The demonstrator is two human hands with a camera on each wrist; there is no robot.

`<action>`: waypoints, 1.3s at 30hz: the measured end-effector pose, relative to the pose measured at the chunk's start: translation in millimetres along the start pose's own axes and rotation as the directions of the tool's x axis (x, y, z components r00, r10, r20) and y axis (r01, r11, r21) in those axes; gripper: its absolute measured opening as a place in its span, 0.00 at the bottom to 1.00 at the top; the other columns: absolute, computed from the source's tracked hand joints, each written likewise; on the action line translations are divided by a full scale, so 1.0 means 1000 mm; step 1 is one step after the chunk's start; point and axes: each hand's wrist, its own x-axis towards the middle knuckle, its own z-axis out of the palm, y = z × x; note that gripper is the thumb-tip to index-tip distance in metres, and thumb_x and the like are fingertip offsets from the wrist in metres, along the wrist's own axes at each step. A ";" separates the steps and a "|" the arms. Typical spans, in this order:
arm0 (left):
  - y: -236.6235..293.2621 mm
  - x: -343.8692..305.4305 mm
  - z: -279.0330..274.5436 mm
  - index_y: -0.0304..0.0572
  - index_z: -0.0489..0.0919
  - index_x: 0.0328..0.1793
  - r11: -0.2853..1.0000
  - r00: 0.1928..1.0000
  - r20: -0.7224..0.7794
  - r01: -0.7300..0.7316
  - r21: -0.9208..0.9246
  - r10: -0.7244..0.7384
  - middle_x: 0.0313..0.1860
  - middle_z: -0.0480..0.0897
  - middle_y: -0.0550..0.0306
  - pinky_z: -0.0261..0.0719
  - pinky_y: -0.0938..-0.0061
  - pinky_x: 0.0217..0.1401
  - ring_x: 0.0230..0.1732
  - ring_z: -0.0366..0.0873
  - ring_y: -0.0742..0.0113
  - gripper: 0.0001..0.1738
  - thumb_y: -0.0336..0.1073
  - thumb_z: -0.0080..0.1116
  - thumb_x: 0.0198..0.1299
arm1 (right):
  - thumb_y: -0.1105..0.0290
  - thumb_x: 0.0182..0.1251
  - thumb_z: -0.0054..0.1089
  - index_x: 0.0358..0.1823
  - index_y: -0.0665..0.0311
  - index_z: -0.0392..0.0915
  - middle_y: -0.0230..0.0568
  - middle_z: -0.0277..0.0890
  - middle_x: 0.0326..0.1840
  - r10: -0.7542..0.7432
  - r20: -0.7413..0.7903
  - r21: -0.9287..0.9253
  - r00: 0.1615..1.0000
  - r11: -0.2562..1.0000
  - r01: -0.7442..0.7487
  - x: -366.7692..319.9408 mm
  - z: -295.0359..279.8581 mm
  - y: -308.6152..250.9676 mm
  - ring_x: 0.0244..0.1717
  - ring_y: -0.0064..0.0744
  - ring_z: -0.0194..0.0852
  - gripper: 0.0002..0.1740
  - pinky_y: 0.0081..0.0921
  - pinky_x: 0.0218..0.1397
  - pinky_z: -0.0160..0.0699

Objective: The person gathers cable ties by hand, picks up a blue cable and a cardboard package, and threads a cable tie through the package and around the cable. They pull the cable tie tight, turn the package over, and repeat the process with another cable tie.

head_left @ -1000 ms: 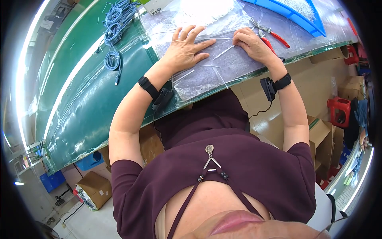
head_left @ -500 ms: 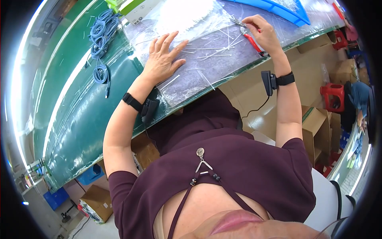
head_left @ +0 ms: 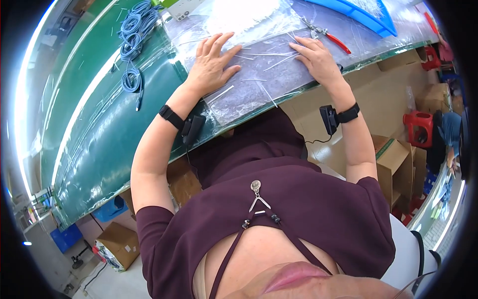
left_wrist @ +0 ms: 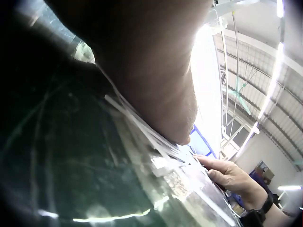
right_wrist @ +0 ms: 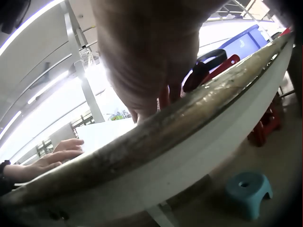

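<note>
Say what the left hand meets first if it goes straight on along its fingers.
Ahead of the left hand, likely the clear plastic sheet first, then the white pile; depth is hard to judge in the head view.

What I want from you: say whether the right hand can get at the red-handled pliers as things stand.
Probably yes: the right hand is close beside the red-handled pliers, its fingers loosely extended, and nothing visible stands between them.

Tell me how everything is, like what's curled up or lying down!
Left fingers: straight, spread
Right fingers: slightly bent
White strips: scattered
Red-handled pliers: lying down, partly hidden
Blue cables: coiled
Blue tray: holding white strands
Teal stool: upright
</note>
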 end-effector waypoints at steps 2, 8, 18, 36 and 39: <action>0.000 0.000 0.003 0.66 0.75 0.67 1.000 1.000 0.001 -0.021 0.004 0.021 0.77 0.57 0.59 0.44 0.49 0.78 0.77 0.50 0.53 0.25 0.52 0.57 0.64 | 0.75 0.60 0.63 0.59 0.56 0.77 0.41 0.79 0.55 0.018 0.015 0.071 1.000 0.997 -0.019 -0.007 0.002 0.005 0.56 0.43 0.74 0.24 0.31 0.61 0.73; -0.001 0.002 0.006 0.67 0.72 0.70 0.996 0.997 0.060 -0.047 0.082 0.042 0.78 0.56 0.59 0.42 0.47 0.78 0.78 0.48 0.53 0.25 0.54 0.50 0.67 | 0.78 0.61 0.60 0.53 0.57 0.82 0.38 0.80 0.52 0.185 -0.070 0.032 0.980 0.982 -0.184 -0.009 -0.001 -0.015 0.52 0.41 0.75 0.18 0.32 0.58 0.74; 0.004 -0.021 -0.002 0.56 0.64 0.76 0.991 0.979 0.196 0.039 0.129 -0.064 0.80 0.52 0.57 0.38 0.45 0.79 0.81 0.43 0.53 0.31 0.55 0.44 0.70 | 0.79 0.60 0.59 0.47 0.59 0.83 0.39 0.81 0.46 -0.027 -0.053 0.119 0.998 0.992 0.033 0.007 0.006 -0.011 0.47 0.40 0.76 0.14 0.32 0.53 0.77; 0.029 -0.111 -0.057 0.41 0.55 0.79 0.986 0.924 0.350 0.169 -0.011 -0.155 0.80 0.54 0.54 0.38 0.54 0.81 0.82 0.44 0.58 0.43 0.59 0.47 0.66 | 0.76 0.58 0.53 0.40 0.67 0.74 0.51 0.75 0.40 -0.409 0.186 0.329 0.893 0.883 0.336 0.129 0.100 -0.155 0.49 0.51 0.74 0.09 0.37 0.53 0.76; 0.030 -0.112 -0.053 0.40 0.57 0.78 0.987 0.936 0.313 0.160 0.023 -0.159 0.80 0.55 0.55 0.40 0.55 0.81 0.81 0.46 0.59 0.44 0.63 0.45 0.65 | 0.76 0.58 0.54 0.44 0.66 0.74 0.51 0.75 0.41 -0.428 0.137 0.249 0.893 0.888 0.387 0.157 0.136 -0.172 0.51 0.52 0.73 0.12 0.38 0.52 0.76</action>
